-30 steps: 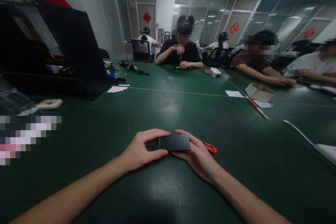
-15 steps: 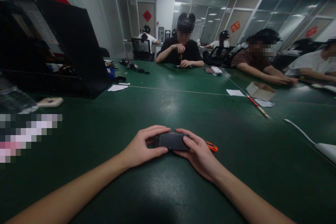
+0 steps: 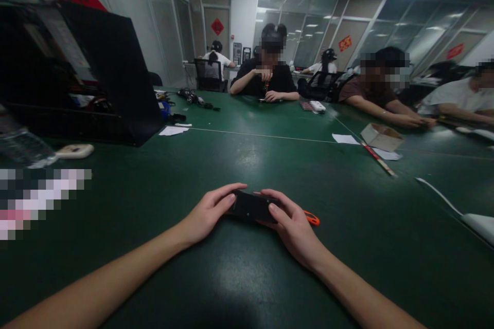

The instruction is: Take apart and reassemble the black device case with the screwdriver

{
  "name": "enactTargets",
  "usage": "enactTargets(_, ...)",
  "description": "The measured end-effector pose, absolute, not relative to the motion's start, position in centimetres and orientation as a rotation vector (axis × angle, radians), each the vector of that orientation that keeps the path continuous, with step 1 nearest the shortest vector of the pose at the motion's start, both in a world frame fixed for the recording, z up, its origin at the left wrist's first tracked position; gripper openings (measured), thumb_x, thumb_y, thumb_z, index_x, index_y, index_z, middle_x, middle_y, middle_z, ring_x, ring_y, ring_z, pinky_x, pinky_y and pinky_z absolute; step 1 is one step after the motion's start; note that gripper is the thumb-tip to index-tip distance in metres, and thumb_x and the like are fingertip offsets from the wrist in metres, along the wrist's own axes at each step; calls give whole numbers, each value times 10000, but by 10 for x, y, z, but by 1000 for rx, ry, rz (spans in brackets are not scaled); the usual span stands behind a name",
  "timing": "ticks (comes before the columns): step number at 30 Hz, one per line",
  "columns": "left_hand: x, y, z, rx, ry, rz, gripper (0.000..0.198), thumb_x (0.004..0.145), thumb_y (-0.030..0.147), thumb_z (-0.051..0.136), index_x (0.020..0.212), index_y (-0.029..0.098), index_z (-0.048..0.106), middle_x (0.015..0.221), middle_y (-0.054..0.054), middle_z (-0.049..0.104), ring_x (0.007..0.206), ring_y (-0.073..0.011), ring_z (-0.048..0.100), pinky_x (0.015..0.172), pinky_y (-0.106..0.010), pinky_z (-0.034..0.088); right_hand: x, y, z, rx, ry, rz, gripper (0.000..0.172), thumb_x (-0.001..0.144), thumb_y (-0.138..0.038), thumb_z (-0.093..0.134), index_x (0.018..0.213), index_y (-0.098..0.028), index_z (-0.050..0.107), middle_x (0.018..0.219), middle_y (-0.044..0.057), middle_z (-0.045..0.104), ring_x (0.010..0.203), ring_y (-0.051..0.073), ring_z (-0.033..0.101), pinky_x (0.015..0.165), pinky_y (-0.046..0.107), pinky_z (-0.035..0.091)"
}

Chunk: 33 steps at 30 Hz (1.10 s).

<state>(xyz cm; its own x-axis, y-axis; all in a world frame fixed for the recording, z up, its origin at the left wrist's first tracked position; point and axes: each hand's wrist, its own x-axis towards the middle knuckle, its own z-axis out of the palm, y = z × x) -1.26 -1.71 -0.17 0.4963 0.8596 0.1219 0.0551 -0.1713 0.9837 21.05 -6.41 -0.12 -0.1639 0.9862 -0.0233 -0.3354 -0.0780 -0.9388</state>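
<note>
"Black, flat and oblong: where is that block (image 3: 252, 206)?"

"Near side of the counter (image 3: 247, 159), between the left hand (image 3: 210, 211) at nine o'clock and the right hand (image 3: 291, 216) at three. I can't tell whether its underside touches down."

"How are the hands set?"

"Both are part-curled, just wide enough for the block, and both have hold of it. The left thumb lies over its nine o'clock end; the right thumb rests on the face at the three o'clock end, fingers round the far edge."

"How would it handle?"

"Stiff, I'd judge, and light enough for one hand. That smooth-looking face could slip, so I'd grip the two short ends, thumbs on top, and spare the middle in case it's fragile."

"And the orange loop (image 3: 312, 217)?"

"Just past three o'clock, partly hidden by the right hand. An open box (image 3: 382, 137) is well apart, toward two."
</note>
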Motion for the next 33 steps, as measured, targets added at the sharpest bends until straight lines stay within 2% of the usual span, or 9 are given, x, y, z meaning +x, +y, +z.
enactTargets(5,-10,-19,0,1565,844,922,432,974,483,457,1253,199,624,1170,-86,667,1095,-257,607,975,-375,457,212,-64,-8,-990,-1125,1489,387,839,-416,721,1191,-268,653,1237,54,623,1122,238,601,877,395,578)
enactTargets(8,-8,-20,-1,1515,776,930,464,987,497,410,1295,196,582,1218,-104,651,1148,-264,596,1001,-395,451,212,-63,-9,-1004,-1146,1463,407,839,-439,715,1199,-259,649,1248,61,630,1139,246,603,937,425,550)
enactTargets(12,-5,-21,-1,1513,725,909,533,835,403,710,1303,209,543,1283,-104,624,1206,-272,580,1047,-396,437,211,-64,-6,-1042,-1199,1423,456,830,-456,720,1223,-243,629,1271,76,635,1182,253,599,1018,436,493)
enactTargets(14,-4,-22,-2,1464,727,927,561,767,329,785,1268,201,567,1254,-99,638,1186,-265,596,1050,-391,440,210,-65,-3,-1059,-1223,1444,507,819,-453,729,1258,-235,601,1292,84,628,1183,248,605,1011,423,497)
enactTargets(18,-3,-22,-2,1284,698,1011,561,754,284,794,1270,191,595,1244,-102,661,1192,-256,599,1059,-377,437,206,-66,3,-1062,-1309,1482,575,806,-421,743,1312,-220,558,1259,93,648,1044,220,670,888,377,559)
enactTargets(22,0,-25,0,1213,720,1101,621,751,282,799,1315,172,562,1200,-121,692,1143,-249,624,1018,-362,464,203,-67,4,-1087,-1415,1523,560,846,-432,700,1323,-181,550,982,76,722,785,185,717,694,316,569)
enactTargets(26,16,-32,3,988,707,1190,731,749,294,801,1387,184,462,1184,-123,696,1046,-223,659,941,-342,499,200,-68,2,-1028,-1330,1508,606,846,-480,687,1336,-173,506,967,72,705,715,180,727,673,318,567)
enactTargets(30,41,-39,4,878,606,1115,546,766,325,778,1242,127,598,1234,-159,664,1072,-243,645,874,-313,529,199,-69,1,-955,-1234,1423,615,850,-501,677,1345,-197,474,978,61,695,713,170,723,716,331,568)
enactTargets(33,54,-39,2,900,644,1151,430,827,371,709,1169,119,645,1158,-146,688,883,-182,669,680,-235,543,201,-67,0,-959,-1256,1450,570,858,-496,670,1305,-195,482,992,66,692,717,165,719,694,316,560)
